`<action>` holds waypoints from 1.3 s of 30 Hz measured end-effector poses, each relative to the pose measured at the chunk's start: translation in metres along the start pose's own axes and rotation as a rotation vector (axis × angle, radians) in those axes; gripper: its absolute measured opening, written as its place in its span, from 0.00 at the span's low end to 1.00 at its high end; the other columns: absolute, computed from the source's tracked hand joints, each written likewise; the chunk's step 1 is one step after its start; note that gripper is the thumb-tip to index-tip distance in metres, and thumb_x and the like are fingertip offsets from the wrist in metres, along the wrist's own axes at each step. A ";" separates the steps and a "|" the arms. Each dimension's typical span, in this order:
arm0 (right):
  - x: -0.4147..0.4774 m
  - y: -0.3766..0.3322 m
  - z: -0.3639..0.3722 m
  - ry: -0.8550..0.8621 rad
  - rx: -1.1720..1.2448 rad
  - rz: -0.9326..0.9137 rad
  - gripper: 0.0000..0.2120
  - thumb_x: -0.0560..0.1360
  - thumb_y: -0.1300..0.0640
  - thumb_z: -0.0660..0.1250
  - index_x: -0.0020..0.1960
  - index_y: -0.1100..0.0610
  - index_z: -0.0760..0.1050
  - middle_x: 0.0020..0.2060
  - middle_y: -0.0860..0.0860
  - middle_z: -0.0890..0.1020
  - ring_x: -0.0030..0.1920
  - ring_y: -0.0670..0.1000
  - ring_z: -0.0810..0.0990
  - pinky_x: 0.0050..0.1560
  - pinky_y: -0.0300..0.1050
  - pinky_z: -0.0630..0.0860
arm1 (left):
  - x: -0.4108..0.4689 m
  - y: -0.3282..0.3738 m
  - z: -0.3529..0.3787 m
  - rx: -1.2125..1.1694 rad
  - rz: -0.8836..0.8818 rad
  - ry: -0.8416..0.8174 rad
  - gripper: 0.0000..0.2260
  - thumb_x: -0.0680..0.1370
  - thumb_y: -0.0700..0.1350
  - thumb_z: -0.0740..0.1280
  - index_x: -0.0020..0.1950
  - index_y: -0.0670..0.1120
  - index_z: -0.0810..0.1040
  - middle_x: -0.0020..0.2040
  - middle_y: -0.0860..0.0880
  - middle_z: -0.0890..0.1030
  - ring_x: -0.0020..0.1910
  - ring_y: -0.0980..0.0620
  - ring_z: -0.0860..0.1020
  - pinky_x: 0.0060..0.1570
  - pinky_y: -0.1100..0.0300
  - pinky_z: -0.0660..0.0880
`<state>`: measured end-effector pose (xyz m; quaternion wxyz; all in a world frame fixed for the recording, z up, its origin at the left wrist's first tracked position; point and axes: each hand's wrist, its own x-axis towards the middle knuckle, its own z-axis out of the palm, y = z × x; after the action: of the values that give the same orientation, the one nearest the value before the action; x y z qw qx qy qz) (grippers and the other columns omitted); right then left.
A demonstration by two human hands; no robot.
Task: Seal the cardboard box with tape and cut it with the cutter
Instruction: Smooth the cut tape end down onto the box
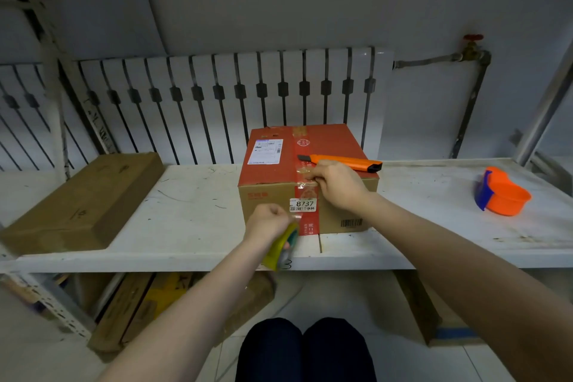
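Observation:
A cardboard box [273, 164] with a red top and a white shipping label stands on the white table [192, 214]. A strip of clear tape [305, 192] runs over the box's top and down its front face. My right hand [336, 184] presses the tape at the box's front top edge and holds an orange cutter [344, 162], which lies across the box top. In front of the box, low down, my left hand [268, 223] grips a yellow-green tape roll [283, 245].
A flat brown carton [83, 198] lies on the table's left. An orange and blue tape dispenser [500, 195] sits at the right. A white radiator [217, 102] stands behind. More cartons [139, 310] lie under the table. My knees [304, 350] are below.

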<state>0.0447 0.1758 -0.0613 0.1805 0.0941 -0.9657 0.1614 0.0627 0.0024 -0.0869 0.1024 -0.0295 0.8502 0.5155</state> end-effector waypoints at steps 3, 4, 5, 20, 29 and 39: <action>-0.003 0.000 -0.003 -0.033 0.070 0.055 0.15 0.78 0.64 0.59 0.60 0.53 0.78 0.57 0.51 0.80 0.57 0.53 0.78 0.54 0.52 0.77 | -0.005 0.032 -0.021 0.066 0.119 0.102 0.03 0.75 0.47 0.68 0.42 0.49 0.79 0.36 0.53 0.79 0.27 0.48 0.80 0.39 0.51 0.83; -0.006 -0.001 -0.004 -0.016 0.104 0.084 0.16 0.78 0.63 0.59 0.61 0.53 0.77 0.58 0.50 0.80 0.57 0.52 0.78 0.55 0.52 0.77 | -0.007 0.043 -0.027 0.092 0.183 0.143 0.03 0.75 0.48 0.68 0.42 0.51 0.78 0.35 0.55 0.78 0.27 0.48 0.81 0.38 0.50 0.83; -0.009 -0.001 -0.004 0.036 0.144 0.113 0.15 0.78 0.63 0.59 0.60 0.52 0.77 0.57 0.50 0.80 0.56 0.51 0.78 0.54 0.51 0.78 | -0.009 0.053 -0.032 0.136 0.261 0.187 0.03 0.75 0.49 0.68 0.43 0.52 0.78 0.36 0.56 0.77 0.27 0.48 0.82 0.38 0.50 0.83; -0.037 -0.002 0.035 0.220 0.667 0.649 0.10 0.76 0.64 0.62 0.55 0.58 0.78 0.52 0.53 0.81 0.52 0.50 0.78 0.51 0.39 0.72 | 0.061 0.067 -0.035 0.883 0.644 0.379 0.09 0.77 0.42 0.63 0.56 0.50 0.77 0.53 0.47 0.83 0.54 0.44 0.79 0.59 0.51 0.67; -0.038 -0.011 0.050 0.244 0.784 0.630 0.10 0.73 0.63 0.69 0.54 0.58 0.75 0.44 0.49 0.79 0.46 0.47 0.78 0.50 0.38 0.76 | 0.081 0.054 -0.045 0.932 0.710 0.301 0.11 0.79 0.45 0.61 0.61 0.50 0.76 0.60 0.48 0.80 0.61 0.46 0.76 0.70 0.47 0.57; -0.035 -0.020 0.057 0.261 0.795 0.602 0.06 0.72 0.59 0.71 0.47 0.56 0.76 0.40 0.47 0.79 0.43 0.47 0.78 0.47 0.42 0.78 | 0.083 0.042 -0.048 0.983 0.652 0.270 0.30 0.79 0.46 0.62 0.78 0.52 0.50 0.69 0.46 0.74 0.67 0.45 0.72 0.72 0.47 0.58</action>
<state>0.0635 0.1413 -0.1194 0.1953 -0.1477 -0.7834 0.5712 -0.0321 -0.0156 -0.0461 -0.1680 0.2184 0.9595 0.0590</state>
